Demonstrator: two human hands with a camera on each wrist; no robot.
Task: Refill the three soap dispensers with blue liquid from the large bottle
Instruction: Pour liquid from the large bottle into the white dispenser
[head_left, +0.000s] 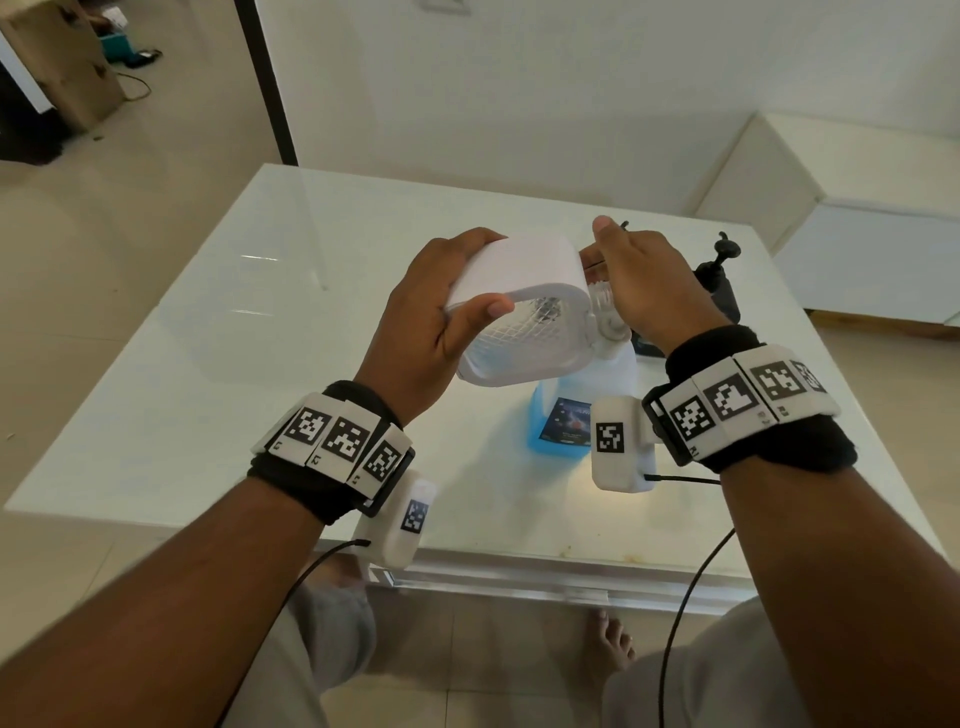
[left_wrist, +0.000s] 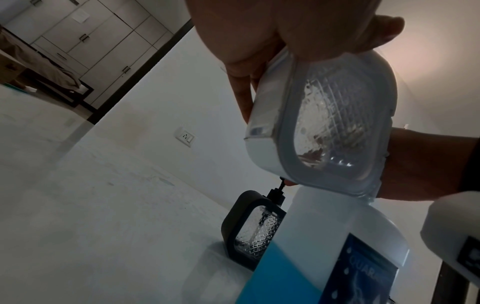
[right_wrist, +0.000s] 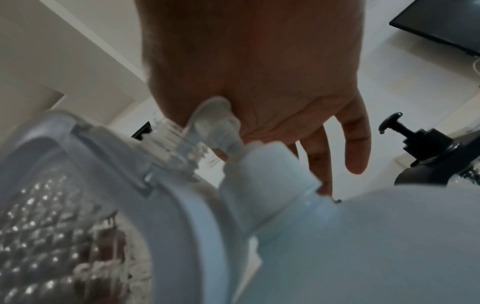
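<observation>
The head view is evenly bright, with soft glare streaks on the glossy surface (head_left: 270, 291) at left and bowed edges. Both wrist views are dim and grainy; the right one is blurred throughout.

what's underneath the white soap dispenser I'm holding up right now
Directly below the white dispenser stands the large bottle of blue liquid, on the white table. The bottle's cap shows only from the right wrist. Your right hand covers the dispenser's pump end in the head view.
</observation>
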